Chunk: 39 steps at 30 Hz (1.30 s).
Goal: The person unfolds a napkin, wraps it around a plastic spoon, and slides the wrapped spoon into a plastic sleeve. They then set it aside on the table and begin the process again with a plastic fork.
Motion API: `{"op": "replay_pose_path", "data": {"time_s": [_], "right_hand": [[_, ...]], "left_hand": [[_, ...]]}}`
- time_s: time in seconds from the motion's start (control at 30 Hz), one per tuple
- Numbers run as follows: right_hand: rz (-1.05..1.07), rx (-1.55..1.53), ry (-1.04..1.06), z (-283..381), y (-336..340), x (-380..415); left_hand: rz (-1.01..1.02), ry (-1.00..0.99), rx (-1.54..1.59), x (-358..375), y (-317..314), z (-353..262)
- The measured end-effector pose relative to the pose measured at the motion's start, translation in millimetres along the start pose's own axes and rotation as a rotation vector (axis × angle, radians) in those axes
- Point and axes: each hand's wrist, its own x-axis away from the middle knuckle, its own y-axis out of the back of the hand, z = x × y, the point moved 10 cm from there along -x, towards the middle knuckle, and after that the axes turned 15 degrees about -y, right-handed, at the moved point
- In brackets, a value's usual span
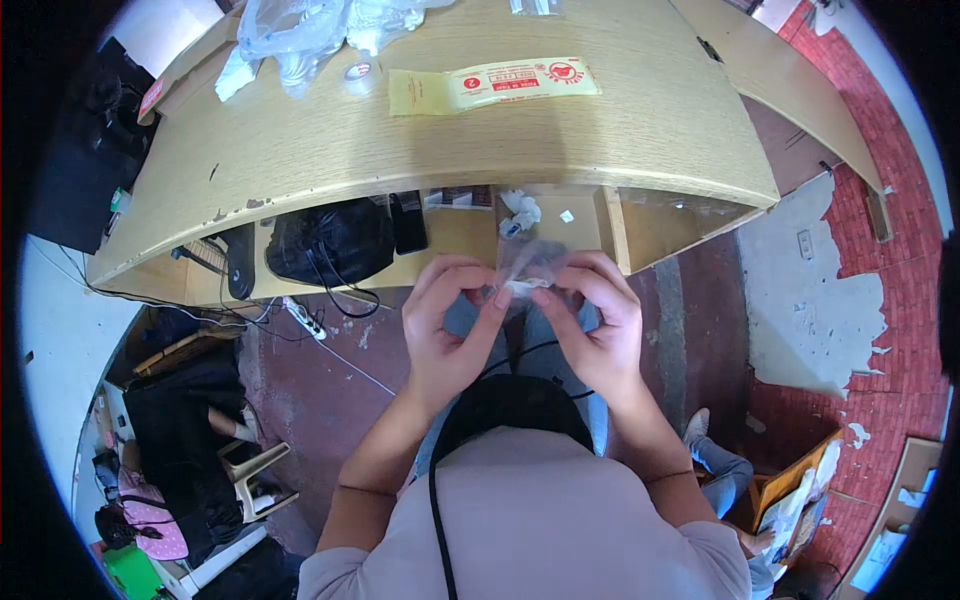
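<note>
In front of my chest, a small clear plastic bag [530, 262] is stretched between both hands, just off the desk's front edge. My left hand [448, 320] pinches one side of it between thumb and fingers. On the other side, my right hand [604, 322] grips the bag the same way. Something whitish shows near the thumbs, too blurred to name. Behind the bag, a crumpled white wrapper [520, 210] lies in the open compartment under the desktop.
On the desktop [330, 150] lie a yellow printed packet [500, 86], a tape roll [358, 76] and plastic bags [310, 35]. The shelf below holds a black bag [335, 240] and a dark phone [408, 222]. A power strip [305, 318] hangs left. Other people sit at both sides.
</note>
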Motion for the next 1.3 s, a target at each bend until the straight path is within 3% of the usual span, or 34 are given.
{"op": "replay_pose_path", "data": {"time_s": [0.07,0.1,0.13,0.2,0.27,0.67,0.87,1.0,1.07,1.1,1.17,1.3], "right_hand": [[-0.009,0.026,-0.045,-7.2,-1.6,1.1],[0.02,-0.107,-0.162,-18.7,-5.1,0.5],[0.048,-0.239,-0.278,-30.8,-10.2,0.8],[0.062,-0.35,-0.295,-37.1,-17.5,1.9],[0.077,-0.461,-0.31,-44.0,-23.5,3.0],[-0.063,-0.423,-0.112,-33.9,-24.6,14.5],[-0.184,-0.397,-0.148,-41.3,-21.7,23.1],[-0.265,-0.251,-0.02,-28.0,-12.9,28.2],[-0.279,-0.234,-0.009,-25.7,-9.5,28.7],[-0.268,-0.206,0.03,-21.4,-9.0,29.2],[-0.259,-0.179,0.072,-18.8,-7.9,30.6],[-0.254,-0.171,0.092,-22.7,-3.8,32.7]], "left_hand": [[0.065,0.057,-0.081,5.6,-2.8,5.6],[0.065,0.057,-0.082,9.7,-3.2,8.1],[0.035,0.16,0.029,18.8,-5.0,21.3],[0.004,0.263,0.142,27.2,-10.5,31.2],[-0.125,0.432,0.495,36.9,-21.4,42.0],[-0.097,0.272,0.296,37.7,-8.3,36.6],[-0.088,0.289,0.271,37.5,-12.3,33.8],[-0.158,0.274,0.393,33.7,-11.8,33.4],[-0.074,0.144,0.316,27.3,-10.4,23.9],[-0.074,0.145,0.315,26.7,-10.8,23.1],[-0.108,0.356,0.496,33.2,-19.7,37.3],[-0.083,0.427,0.523,36.2,-26.2,42.1]]}}
